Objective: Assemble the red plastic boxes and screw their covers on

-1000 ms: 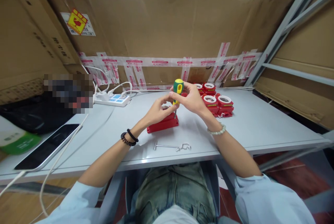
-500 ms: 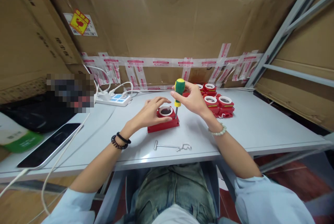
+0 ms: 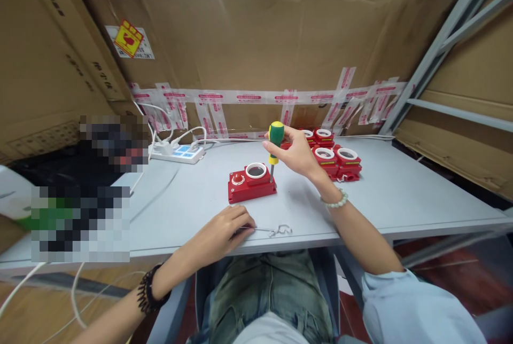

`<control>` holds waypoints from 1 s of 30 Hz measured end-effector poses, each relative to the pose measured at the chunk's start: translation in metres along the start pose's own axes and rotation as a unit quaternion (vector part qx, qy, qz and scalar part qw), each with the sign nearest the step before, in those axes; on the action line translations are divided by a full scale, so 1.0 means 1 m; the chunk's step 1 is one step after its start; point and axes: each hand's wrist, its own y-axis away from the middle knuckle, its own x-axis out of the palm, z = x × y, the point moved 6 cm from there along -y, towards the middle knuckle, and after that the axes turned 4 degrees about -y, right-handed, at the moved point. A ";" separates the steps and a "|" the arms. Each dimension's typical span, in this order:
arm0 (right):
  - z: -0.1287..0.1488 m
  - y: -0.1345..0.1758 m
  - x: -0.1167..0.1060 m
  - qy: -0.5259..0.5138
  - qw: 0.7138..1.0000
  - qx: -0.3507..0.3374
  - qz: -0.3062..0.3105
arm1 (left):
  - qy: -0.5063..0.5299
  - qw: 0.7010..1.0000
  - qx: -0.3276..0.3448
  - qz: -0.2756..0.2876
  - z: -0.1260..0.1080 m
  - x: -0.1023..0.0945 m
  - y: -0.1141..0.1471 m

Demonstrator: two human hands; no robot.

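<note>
In my right hand point(image 3: 295, 150) is a green and yellow screwdriver point(image 3: 276, 133), held upright with its tip at the right end of a red housing point(image 3: 252, 190). That housing lies on the table and carries a white ring around a dark round window, with a small red knob to its left. Nearer the table's front edge, my left hand point(image 3: 224, 232) has its fingers closed over the left end of a small metal T-shaped rod point(image 3: 262, 229). The rod's crossbar is hidden under the fingers. A short chain point(image 3: 282, 230) lies at the rod's right end.
Several more red housings point(image 3: 336, 165) with white rings stand behind and right of my right hand. A white power strip point(image 3: 178, 153) with plugs sits at the back left. Cardboard point(image 3: 248, 29) walls the back, and a metal shelf frame point(image 3: 436, 50) rises at right.
My left hand has left the red housing and moved down toward me, onto the metal T-shaped rod. The right hand and screwdriver have stayed at the housing's right end.
</note>
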 end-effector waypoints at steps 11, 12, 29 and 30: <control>-0.003 0.000 0.000 -0.014 1.000 0.011 0.001 | -0.094 0.980 -0.004 -0.174 -0.004 -0.045 -0.048; -0.004 0.000 0.000 -0.018 1.000 0.015 0.002 | -0.117 0.978 -0.014 -0.175 -0.003 -0.047 -0.059; -0.002 -0.001 -0.004 -0.051 0.998 0.023 0.004 | -0.130 0.990 -0.050 -0.024 0.017 -0.041 -0.109; -0.001 -0.001 -0.004 -0.054 0.998 0.022 0.003 | -0.133 0.990 -0.041 -0.024 0.017 -0.040 -0.109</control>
